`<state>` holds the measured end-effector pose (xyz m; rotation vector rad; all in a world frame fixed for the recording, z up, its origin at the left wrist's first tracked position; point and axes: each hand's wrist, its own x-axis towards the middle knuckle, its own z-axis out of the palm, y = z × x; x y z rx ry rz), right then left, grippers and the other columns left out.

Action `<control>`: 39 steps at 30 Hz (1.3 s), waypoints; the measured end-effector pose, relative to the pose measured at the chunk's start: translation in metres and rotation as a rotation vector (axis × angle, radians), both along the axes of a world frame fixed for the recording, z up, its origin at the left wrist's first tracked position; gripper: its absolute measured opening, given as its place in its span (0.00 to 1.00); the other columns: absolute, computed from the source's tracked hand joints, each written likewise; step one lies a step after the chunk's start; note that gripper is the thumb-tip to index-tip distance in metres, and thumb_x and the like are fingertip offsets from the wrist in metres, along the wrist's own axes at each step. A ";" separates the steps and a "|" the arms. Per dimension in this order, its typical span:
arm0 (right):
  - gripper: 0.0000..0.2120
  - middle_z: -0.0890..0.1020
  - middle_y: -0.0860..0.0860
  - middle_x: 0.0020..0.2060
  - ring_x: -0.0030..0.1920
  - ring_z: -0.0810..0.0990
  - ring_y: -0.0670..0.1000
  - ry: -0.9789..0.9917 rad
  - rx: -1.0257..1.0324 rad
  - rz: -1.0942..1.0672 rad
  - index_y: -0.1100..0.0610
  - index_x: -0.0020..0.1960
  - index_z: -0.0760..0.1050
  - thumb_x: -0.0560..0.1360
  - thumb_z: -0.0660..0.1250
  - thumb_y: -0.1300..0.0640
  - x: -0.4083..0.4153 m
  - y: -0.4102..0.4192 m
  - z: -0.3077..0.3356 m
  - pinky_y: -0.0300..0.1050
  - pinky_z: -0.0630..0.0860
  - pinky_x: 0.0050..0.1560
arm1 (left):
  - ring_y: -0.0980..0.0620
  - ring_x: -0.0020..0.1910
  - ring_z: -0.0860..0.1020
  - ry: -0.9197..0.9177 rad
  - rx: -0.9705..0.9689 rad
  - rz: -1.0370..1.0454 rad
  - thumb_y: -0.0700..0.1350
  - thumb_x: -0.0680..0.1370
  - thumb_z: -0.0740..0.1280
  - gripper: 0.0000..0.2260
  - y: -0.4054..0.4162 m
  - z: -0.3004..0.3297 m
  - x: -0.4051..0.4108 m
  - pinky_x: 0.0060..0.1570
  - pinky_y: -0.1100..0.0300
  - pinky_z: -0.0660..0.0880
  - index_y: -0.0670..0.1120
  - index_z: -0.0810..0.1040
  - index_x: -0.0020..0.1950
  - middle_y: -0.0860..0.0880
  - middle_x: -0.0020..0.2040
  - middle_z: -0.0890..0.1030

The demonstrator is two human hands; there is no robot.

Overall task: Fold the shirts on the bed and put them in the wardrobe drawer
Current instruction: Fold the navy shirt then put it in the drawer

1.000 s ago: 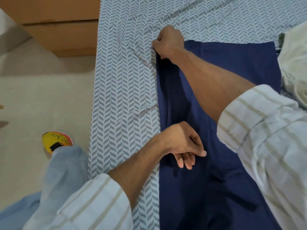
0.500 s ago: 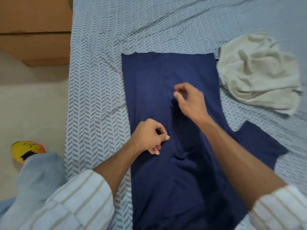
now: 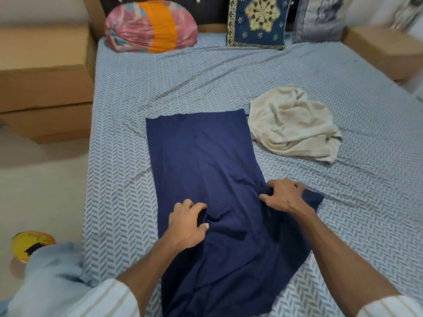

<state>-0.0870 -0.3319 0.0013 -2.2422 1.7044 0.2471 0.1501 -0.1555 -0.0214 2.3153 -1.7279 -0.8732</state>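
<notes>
Since a moment ago the right hand (image 3: 285, 196) has moved from the middle of the navy shirt (image 3: 201, 161) to its right sleeve, and the left hand (image 3: 187, 223) has shifted lower on the cloth. The bed (image 3: 229, 83) fills most of the view, covered in a grey-and-white patterned sheet, with pale floor (image 3: 41, 191) to its left and a wooden side unit (image 3: 45, 88) beyond. The navy shirt lies flat along the near middle of the bed. Both hands are apart, each with fingers curled, bunching the navy fabric. A crumpled cream shirt (image 3: 293, 124) lies just beside its far right corner. Pillows (image 3: 256, 21) lean at the headboard.
</notes>
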 end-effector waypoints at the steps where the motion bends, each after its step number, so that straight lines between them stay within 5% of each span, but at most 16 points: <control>1: 0.12 0.79 0.47 0.34 0.43 0.76 0.51 -0.061 -0.031 0.015 0.54 0.41 0.76 0.73 0.67 0.45 0.003 0.001 0.000 0.51 0.58 0.53 | 0.47 0.63 0.66 0.011 0.017 0.004 0.57 0.78 0.66 0.23 0.000 0.003 -0.003 0.65 0.49 0.67 0.57 0.68 0.72 0.51 0.62 0.68; 5: 0.13 0.75 0.45 0.28 0.32 0.71 0.42 -0.203 -0.128 0.084 0.50 0.37 0.69 0.76 0.67 0.46 0.011 0.003 -0.001 0.49 0.61 0.61 | 0.48 0.66 0.62 -0.006 0.034 -0.059 0.58 0.78 0.65 0.24 0.003 0.009 -0.013 0.67 0.49 0.63 0.60 0.67 0.74 0.53 0.64 0.66; 9: 0.18 0.77 0.48 0.28 0.32 0.75 0.50 -0.262 -0.188 0.072 0.54 0.36 0.71 0.77 0.67 0.43 0.017 0.008 -0.003 0.47 0.66 0.44 | 0.48 0.66 0.61 -0.025 0.039 -0.139 0.56 0.79 0.64 0.23 0.008 0.006 -0.016 0.68 0.50 0.62 0.58 0.68 0.74 0.53 0.64 0.65; 14: 0.12 0.84 0.48 0.44 0.49 0.81 0.54 -0.211 -0.276 0.197 0.51 0.46 0.79 0.77 0.63 0.44 0.056 0.036 0.009 0.50 0.66 0.52 | 0.48 0.67 0.66 0.125 -0.013 0.041 0.46 0.80 0.63 0.21 0.000 0.005 -0.013 0.68 0.50 0.65 0.56 0.71 0.73 0.54 0.64 0.73; 20: 0.13 0.83 0.49 0.48 0.52 0.80 0.55 -0.139 -0.139 0.482 0.50 0.57 0.74 0.74 0.62 0.49 0.109 0.077 0.002 0.53 0.61 0.54 | 0.55 0.58 0.78 0.659 -0.033 0.501 0.39 0.80 0.62 0.17 -0.010 0.008 0.005 0.59 0.60 0.73 0.52 0.78 0.66 0.53 0.60 0.82; 23: 0.30 0.82 0.48 0.55 0.59 0.77 0.53 -0.086 -0.027 0.511 0.50 0.73 0.62 0.72 0.64 0.50 0.103 0.077 -0.008 0.52 0.57 0.59 | 0.57 0.49 0.77 0.693 -0.036 0.541 0.42 0.82 0.61 0.13 -0.013 0.007 0.009 0.52 0.62 0.73 0.51 0.79 0.64 0.52 0.54 0.83; 26: 0.30 0.77 0.45 0.60 0.66 0.72 0.49 -0.176 -0.088 0.411 0.46 0.68 0.66 0.66 0.64 0.48 0.084 0.058 -0.009 0.52 0.56 0.63 | 0.56 0.53 0.78 0.672 -0.010 0.519 0.46 0.83 0.61 0.12 -0.015 0.003 0.005 0.60 0.57 0.75 0.54 0.80 0.62 0.55 0.54 0.83; 30: 0.31 0.65 0.45 0.71 0.77 0.57 0.48 0.026 -0.086 0.383 0.45 0.67 0.71 0.63 0.63 0.50 0.048 0.018 -0.010 0.54 0.55 0.67 | 0.50 0.60 0.74 0.568 0.026 0.438 0.50 0.81 0.61 0.11 -0.016 0.002 -0.002 0.63 0.47 0.74 0.64 0.79 0.44 0.62 0.49 0.78; 34: 0.07 0.74 0.40 0.50 0.64 0.73 0.45 -0.087 -0.092 0.305 0.43 0.46 0.74 0.70 0.65 0.54 0.035 0.002 -0.010 0.51 0.58 0.60 | 0.53 0.60 0.75 0.615 0.032 0.452 0.49 0.82 0.60 0.11 -0.013 0.002 0.003 0.65 0.50 0.73 0.63 0.80 0.51 0.60 0.55 0.77; 37: 0.05 0.79 0.42 0.37 0.45 0.82 0.50 -0.373 -0.131 0.226 0.45 0.46 0.71 0.70 0.61 0.51 0.041 0.026 0.015 0.50 0.67 0.59 | 0.59 0.54 0.77 0.719 0.002 0.502 0.47 0.84 0.59 0.12 -0.012 0.005 0.007 0.53 0.63 0.73 0.53 0.81 0.60 0.57 0.54 0.81; 39: 0.05 0.81 0.45 0.35 0.40 0.81 0.53 -0.509 -0.147 0.262 0.48 0.49 0.73 0.73 0.65 0.53 0.055 0.061 0.033 0.45 0.71 0.47 | 0.59 0.47 0.77 0.764 -0.020 0.543 0.48 0.85 0.57 0.13 -0.013 0.006 0.010 0.44 0.67 0.70 0.50 0.82 0.59 0.54 0.49 0.82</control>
